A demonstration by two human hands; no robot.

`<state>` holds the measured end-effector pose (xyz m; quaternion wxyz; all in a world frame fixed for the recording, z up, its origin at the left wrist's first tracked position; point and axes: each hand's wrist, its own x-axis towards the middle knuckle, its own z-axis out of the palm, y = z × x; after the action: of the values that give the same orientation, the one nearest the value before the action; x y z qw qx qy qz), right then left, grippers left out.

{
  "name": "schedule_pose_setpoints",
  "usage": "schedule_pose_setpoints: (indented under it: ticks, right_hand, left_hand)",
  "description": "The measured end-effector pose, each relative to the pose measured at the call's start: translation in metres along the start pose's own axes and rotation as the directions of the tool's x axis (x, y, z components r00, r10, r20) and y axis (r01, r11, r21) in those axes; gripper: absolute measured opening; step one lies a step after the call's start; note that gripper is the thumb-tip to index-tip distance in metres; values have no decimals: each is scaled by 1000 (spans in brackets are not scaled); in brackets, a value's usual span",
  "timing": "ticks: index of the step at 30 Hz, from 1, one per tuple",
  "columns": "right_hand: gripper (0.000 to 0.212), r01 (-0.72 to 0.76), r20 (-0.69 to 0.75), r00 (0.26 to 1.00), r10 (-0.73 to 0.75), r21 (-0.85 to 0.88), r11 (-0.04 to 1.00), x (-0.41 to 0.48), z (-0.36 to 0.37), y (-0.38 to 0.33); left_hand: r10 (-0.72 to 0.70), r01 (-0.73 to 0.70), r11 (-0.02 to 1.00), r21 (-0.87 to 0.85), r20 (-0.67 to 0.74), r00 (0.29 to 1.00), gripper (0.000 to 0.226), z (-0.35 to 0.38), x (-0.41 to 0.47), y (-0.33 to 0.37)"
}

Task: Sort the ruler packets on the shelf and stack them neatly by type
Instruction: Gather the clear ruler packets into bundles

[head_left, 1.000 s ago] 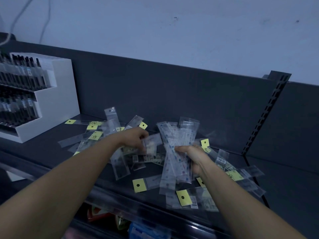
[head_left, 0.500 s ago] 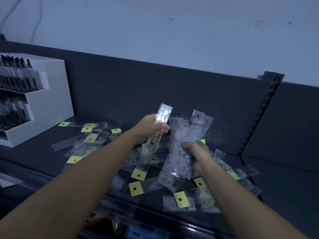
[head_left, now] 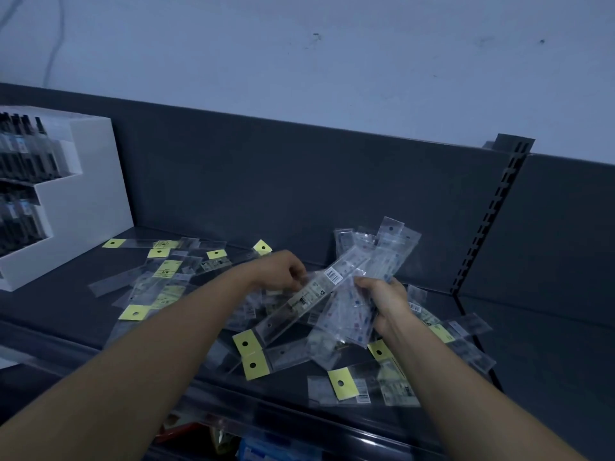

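Grip: left hand (head_left: 283, 271) pinches one packet (head_left: 299, 304), long axis running from yellow tab (head_left: 246, 342) low-left, up-right onto bundle (head_left: 382, 257); right hand (head_left: 387, 299) clasps bundle

White tiered display box (head_left: 83, 201) at left — holding dark pens (head_left: 26, 154), perhaps; slotted upright (head_left: 489, 211) at right.

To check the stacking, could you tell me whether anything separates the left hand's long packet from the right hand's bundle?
Nothing visible does: the long packet, pinched by the left hand, overlaps the bundle gripped by the right hand in this view.
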<state>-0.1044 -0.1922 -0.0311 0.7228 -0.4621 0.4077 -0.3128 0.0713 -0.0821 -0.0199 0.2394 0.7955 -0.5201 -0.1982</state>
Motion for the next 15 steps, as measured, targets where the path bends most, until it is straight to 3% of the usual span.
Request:
schedule_pose_setpoints:
  ticks: [3, 5, 8, 10, 12, 15]
  right_hand:
    - [35, 88, -83, 993, -87, 3, 996, 3, 1, 0]
    - [45, 188, -168, 966, -195, -56, 981, 3, 3, -1]
    - [43, 302, -232, 916, -328, -141, 943, 1, 5, -6]
    - [49, 343, -260, 887, -381, -182, 922, -2, 6, -10]
    - [53, 374, -281, 862, -422, -211, 903, -3, 7, -12]
    - [51, 402, -279, 840, -465, -256, 879, -6, 4, -14]
  left_hand:
    - [25, -32, 999, -30, -210, 977, 12, -5, 1, 3]
    - [-11, -54, 987, -149, -403, 915, 19, -10, 0, 4]
    - [-63, -135, 942, -309, -555, 830, 21, -22, -10, 9]
    - [-68, -136, 940, -314, -560, 826, 17, -30, -15, 14]
    - [-72, -79, 955, -285, -483, 873, 13, -33, -15, 19]
    - [-113, -52, 910, -412, -365, 924, 10, -23, -16, 33]
